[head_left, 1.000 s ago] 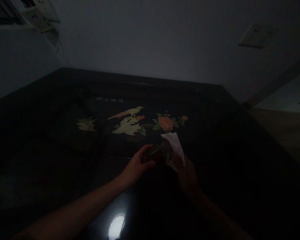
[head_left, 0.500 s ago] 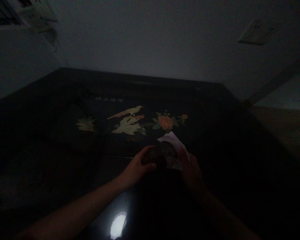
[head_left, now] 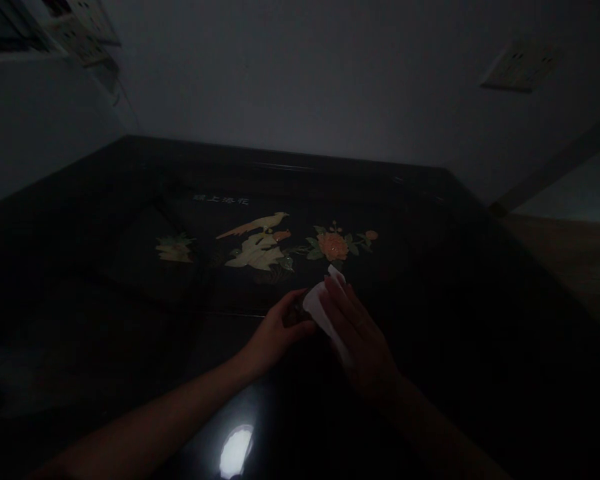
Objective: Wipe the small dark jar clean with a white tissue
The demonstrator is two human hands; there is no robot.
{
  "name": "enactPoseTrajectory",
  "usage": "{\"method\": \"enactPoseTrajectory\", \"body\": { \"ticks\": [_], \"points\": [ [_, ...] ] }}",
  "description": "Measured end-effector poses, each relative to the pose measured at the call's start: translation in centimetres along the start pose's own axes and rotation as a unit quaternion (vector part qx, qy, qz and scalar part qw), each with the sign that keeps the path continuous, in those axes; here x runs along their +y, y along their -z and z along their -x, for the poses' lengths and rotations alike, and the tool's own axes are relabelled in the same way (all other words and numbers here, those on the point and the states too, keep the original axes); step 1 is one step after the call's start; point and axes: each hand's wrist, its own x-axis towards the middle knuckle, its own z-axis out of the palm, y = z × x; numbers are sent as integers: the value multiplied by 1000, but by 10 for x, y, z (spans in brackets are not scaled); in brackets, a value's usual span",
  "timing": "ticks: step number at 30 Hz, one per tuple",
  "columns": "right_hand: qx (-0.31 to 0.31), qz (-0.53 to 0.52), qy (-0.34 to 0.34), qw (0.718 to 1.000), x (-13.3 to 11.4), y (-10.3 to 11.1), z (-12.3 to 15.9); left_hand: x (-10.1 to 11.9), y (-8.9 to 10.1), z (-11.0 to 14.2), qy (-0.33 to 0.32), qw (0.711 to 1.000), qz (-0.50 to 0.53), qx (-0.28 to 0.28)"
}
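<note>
My left hand [head_left: 273,333] is curled around a dark, glossy, rounded object [head_left: 298,308], whose exact kind is hard to make out in the dim light. A white tissue [head_left: 319,312] lies over the right side of that object. Held against the tissue is my right hand [head_left: 363,333], its fingers long and pressed together over it. Most of the dark object is hidden behind the tissue and the fingers.
Beneath the hands is a glossy black table [head_left: 145,333] with an inlaid bird [head_left: 255,225] and an orange flower [head_left: 333,246]. A pale wall with a socket plate [head_left: 523,65] stands behind. A bright light reflection [head_left: 237,451] shows near the front.
My right hand has moved left and turned over, bringing the tissue across the dark object that was showing before. My left hand has stayed nearly in place.
</note>
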Motion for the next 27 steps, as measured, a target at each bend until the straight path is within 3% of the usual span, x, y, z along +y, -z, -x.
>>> {"method": "enactPoseTrajectory", "body": {
  "ticks": [11, 14, 16, 19, 23, 25, 27],
  "points": [
    [-8, 25, 43, 999, -5, 1, -1, -3, 2, 1, -29, 998, -41, 22],
    [10, -24, 6, 1000, -2, 0, 1, -1, 0, 1, -16, 1000, -19, 19],
    [31, -81, -70, 994, 0, -1, 1, 0, 1, 1, -2, 1000, -3, 10],
    [65, -182, -234, 953, 0, -2, 1, -2, 3, 1, 7, 1000, 7, 6],
    [104, -282, -416, 858, 1, -5, -1, -2, 4, 1, 3, 1000, 0, 2],
    [125, -309, -474, 815, 4, -7, -1, 0, 4, 1, 6, 1000, -9, -5],
    [132, -339, -494, 789, 7, -8, -2, 3, 3, 2, 12, 1000, -15, -14]
  ]
}}
